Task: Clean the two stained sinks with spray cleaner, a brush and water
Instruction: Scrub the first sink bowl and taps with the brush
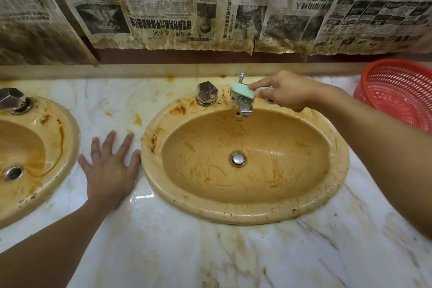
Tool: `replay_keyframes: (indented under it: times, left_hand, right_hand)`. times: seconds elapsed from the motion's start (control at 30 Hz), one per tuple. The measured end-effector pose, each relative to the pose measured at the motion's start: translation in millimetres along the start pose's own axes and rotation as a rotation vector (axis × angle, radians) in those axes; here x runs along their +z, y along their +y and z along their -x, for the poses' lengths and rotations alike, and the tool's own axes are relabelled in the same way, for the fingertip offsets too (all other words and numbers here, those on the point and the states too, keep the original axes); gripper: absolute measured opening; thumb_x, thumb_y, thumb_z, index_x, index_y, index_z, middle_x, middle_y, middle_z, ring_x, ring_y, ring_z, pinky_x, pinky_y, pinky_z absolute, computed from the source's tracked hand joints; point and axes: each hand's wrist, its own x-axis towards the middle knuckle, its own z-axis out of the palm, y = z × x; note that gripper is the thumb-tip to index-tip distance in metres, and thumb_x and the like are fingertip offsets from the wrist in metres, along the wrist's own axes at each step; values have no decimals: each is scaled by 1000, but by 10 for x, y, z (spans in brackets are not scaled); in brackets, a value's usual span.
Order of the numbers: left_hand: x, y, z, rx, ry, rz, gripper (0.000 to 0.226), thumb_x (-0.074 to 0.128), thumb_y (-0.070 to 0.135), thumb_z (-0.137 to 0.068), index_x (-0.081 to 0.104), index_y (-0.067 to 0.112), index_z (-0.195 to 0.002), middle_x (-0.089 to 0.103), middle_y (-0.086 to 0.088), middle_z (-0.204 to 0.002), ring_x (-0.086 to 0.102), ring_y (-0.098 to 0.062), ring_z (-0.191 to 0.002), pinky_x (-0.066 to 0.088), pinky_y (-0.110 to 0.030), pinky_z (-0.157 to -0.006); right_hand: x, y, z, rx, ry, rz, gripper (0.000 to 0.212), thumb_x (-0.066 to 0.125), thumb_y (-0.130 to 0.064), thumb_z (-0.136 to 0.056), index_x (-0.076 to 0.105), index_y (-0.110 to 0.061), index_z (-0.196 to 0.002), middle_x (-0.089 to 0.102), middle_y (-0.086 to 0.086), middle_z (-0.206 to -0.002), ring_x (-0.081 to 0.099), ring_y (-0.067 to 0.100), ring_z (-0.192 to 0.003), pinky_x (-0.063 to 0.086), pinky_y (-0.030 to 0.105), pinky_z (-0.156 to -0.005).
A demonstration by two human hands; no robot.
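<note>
Plainly the scrubbing was at the tap (244, 105) at the back of the centre sink (257, 215). The right grip (287, 91) reached in from the right of the frame, its fingers curled round the green brush (243, 92) with one finger laid along its back, most likely to press the bristles down onto the chrome spout. The left grip (109, 168) lay flat and spread on the counter (187, 252), left of centre, holding nothing, its thumb just beside the sink's rim; it looked like a brace for the forward reach. Brown stains streaked the bowl and crusted the rim near the knob (207, 93), so this sink seemed far from clean, and the second sink (70, 138) at the left edge was as stained. No water showed running, and no spray bottle was in frame. A red basket (397, 96) stood at the upper right, just beyond the right forearm, near enough to be knocked on a wide stroke. Stained newspaper (163, 2) hung across the top of the frame, clear of the tap. A plug (238, 158) sat in the drain and might hold back rinse water.
</note>
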Motion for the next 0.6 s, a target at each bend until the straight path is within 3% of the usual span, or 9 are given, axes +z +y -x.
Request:
replay_keyframes:
  times: [0.07, 0.13, 0.17, 0.23, 0.27, 0.33, 0.37, 0.5, 0.6]
  left_hand:
    - [4, -9, -3, 5, 5, -10, 66, 15, 68, -101, 25, 45, -162, 20, -1, -171, 7, -34, -158, 8, -71, -119]
    - [0, -7, -5, 4, 2, -6, 66, 15, 68, -101, 25, 45, -162, 19, -1, -171, 7, -34, -158, 8, -71, -119]
    - [-1, -3, -4, 2, 1, -3, 66, 15, 68, -101, 24, 45, -162, 19, -1, -171, 7, -34, -158, 7, -71, -119]
    - [-4, 6, 4, 3, -1, 1, 66, 14, 68, -101, 24, 45, -162, 18, -1, -171, 6, -34, -158, 6, -71, -120]
    - [-6, 10, 4, 5, -1, 2, 66, 13, 69, -101, 24, 45, -162, 18, -1, -171, 5, -34, -158, 5, -71, -120]
    - [-8, 8, -4, 6, -3, 5, 66, 13, 69, -101, 24, 45, -162, 17, 0, -171, 4, -34, -159, 4, -70, -120]
    - [-11, 6, -1, 5, -4, 6, 67, 12, 69, -101, 24, 45, -162, 17, 0, -171, 4, -34, -159, 4, -70, -120]
    - [-15, -5, -1, 8, -2, 8, 67, 13, 69, -101, 25, 44, -162, 18, -1, -171, 5, -34, -158, 5, -70, -120]
    - [-1, -8, -1, 6, -4, 0, 67, 13, 69, -101, 24, 45, -162, 17, 0, -171, 5, -33, -158, 5, -70, -120]
  right_hand:
    - [39, -71, 11, -53, -29, 43, 33, 56, -45, -103, 62, -46, -136, 70, -3, -119, 56, 22, -60, 51, 33, -54]
    - [-19, -65, 140, -102, -92, 109, 31, 58, -46, -102, 64, -48, -132, 68, -8, -128, 67, 15, -81, 58, 33, -75]
    - [-63, -30, 210, -110, -109, 129, 31, 58, -45, -102, 65, -47, -132, 65, -10, -133, 65, 3, -87, 56, 27, -77]
    - [-138, 42, 312, -97, -94, 135, 32, 58, -39, -103, 66, -40, -134, 59, -12, -136, 60, -16, -82, 44, 6, -67]
    - [-145, 75, 316, -86, -46, 149, 32, 58, -39, -103, 65, -38, -135, 58, -11, -139, 60, -18, -88, 41, 4, -72]
    - [-68, 107, 252, -80, 48, 169, 36, 58, -41, -103, 63, -38, -138, 57, -6, -149, 59, 6, -123, 43, 22, -94]
    - [11, 87, 219, -85, 53, 148, 37, 57, -41, -104, 61, -37, -141, 56, -3, -150, 55, 16, -131, 41, 27, -100]
    - [217, 9, 305, -159, 9, 123, 39, 57, -40, -104, 59, -39, -143, 57, -6, -149, 51, 16, -136, 39, 29, -106]
    - [153, 207, 474, -105, 38, 70, 37, 60, -39, -102, 62, -40, -139, 56, -5, -149, 51, 16, -136, 38, 28, -104]
